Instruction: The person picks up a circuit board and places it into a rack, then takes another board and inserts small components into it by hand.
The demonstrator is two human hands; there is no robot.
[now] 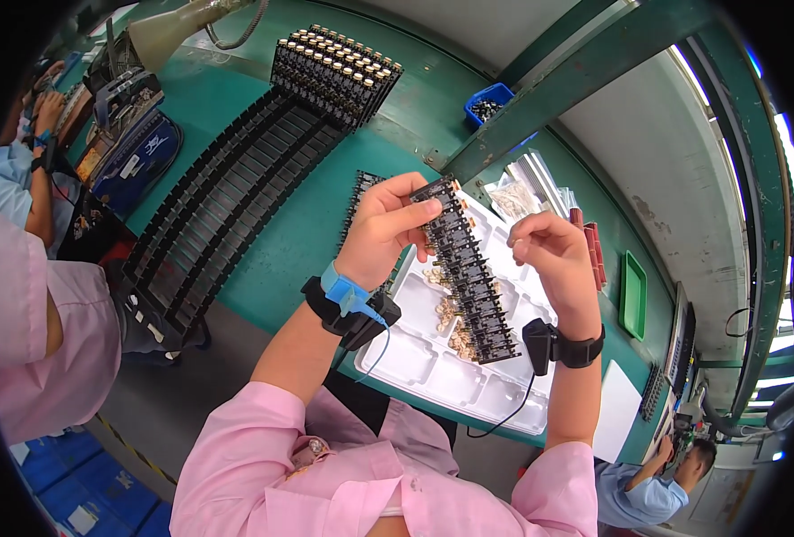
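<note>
My left hand (384,224) grips the upper end of a long black circuit board strip (469,273), thumb on its face. The strip slants down to the right above a white compartment tray (415,358). Small orange-gold pieces show along the strip's upper right edge. My right hand (554,259) is raised just right of the strip, apart from it, with thumb and fingertips drawn together; anything between them is too small to make out. Small cream-and-gold parts (461,340) lie in the tray, partly hidden behind the strip. Another circuit board strip (361,192) lies behind my left hand.
A long black slotted rack (236,192) stands at left, with upright boards (334,76) at its far end. Plastic bags (515,199), a blue bin (491,103) and a green tray (632,295) lie beyond. Co-workers sit at both sides. A cable hangs from each wrist.
</note>
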